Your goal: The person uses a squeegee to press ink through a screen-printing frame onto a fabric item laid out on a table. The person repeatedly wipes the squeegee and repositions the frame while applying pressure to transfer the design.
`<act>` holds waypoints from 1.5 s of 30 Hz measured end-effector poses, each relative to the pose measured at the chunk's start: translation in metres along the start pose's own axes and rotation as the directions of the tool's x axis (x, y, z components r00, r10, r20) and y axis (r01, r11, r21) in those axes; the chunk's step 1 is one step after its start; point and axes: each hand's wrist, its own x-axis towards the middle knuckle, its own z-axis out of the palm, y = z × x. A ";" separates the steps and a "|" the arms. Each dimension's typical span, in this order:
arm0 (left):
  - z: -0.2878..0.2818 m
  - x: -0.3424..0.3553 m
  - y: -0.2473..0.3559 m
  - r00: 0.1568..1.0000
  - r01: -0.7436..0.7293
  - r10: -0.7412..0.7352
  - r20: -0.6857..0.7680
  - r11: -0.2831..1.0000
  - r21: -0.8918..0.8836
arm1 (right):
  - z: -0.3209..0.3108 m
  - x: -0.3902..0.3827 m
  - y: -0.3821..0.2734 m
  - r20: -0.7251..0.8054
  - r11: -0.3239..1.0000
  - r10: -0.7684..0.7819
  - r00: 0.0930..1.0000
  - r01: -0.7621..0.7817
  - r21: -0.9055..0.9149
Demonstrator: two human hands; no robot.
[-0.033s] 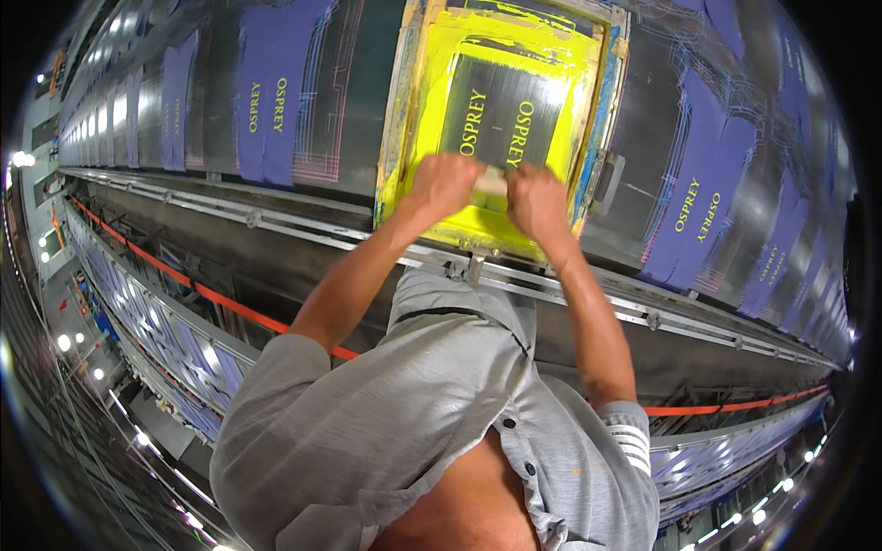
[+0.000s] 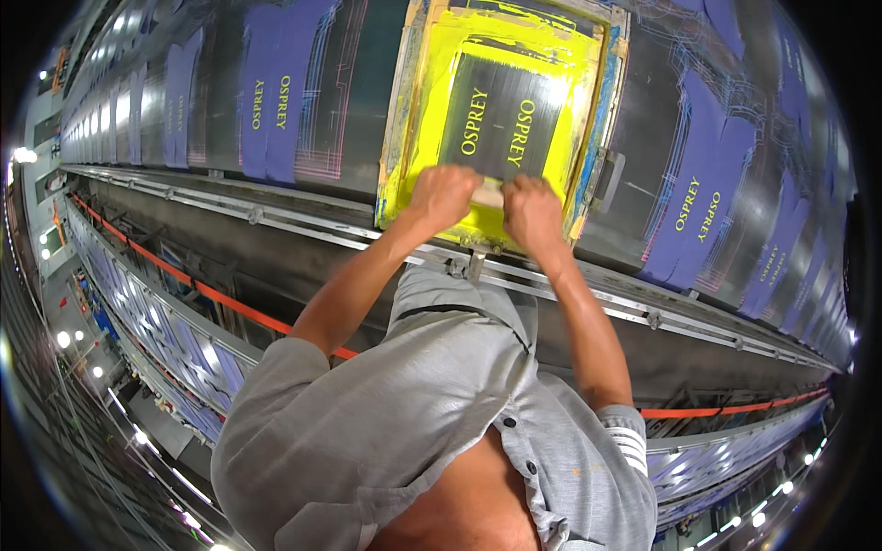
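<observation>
A wooden-framed printing screen coated in yellow ink lies on a long dark table; its dark mesh centre carries yellow lettering. My left hand and my right hand are side by side at the screen's near edge. Both are closed around a pale squeegee handle, of which only a short piece shows between them. The blade is hidden under my hands. My grey shirt fills the lower middle of the view.
Purple fabric pieces with yellow print lie in a row along the table, to the left and right of the screen. A metal rail runs along the table's near edge, with an orange bar below it. Another row of purple pieces lies lower left.
</observation>
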 end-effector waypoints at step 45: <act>-0.054 0.139 -0.037 1.000 -0.012 0.009 0.028 0.996 0.090 | -0.037 0.122 0.076 0.040 0.997 0.073 0.997 -0.071 -0.044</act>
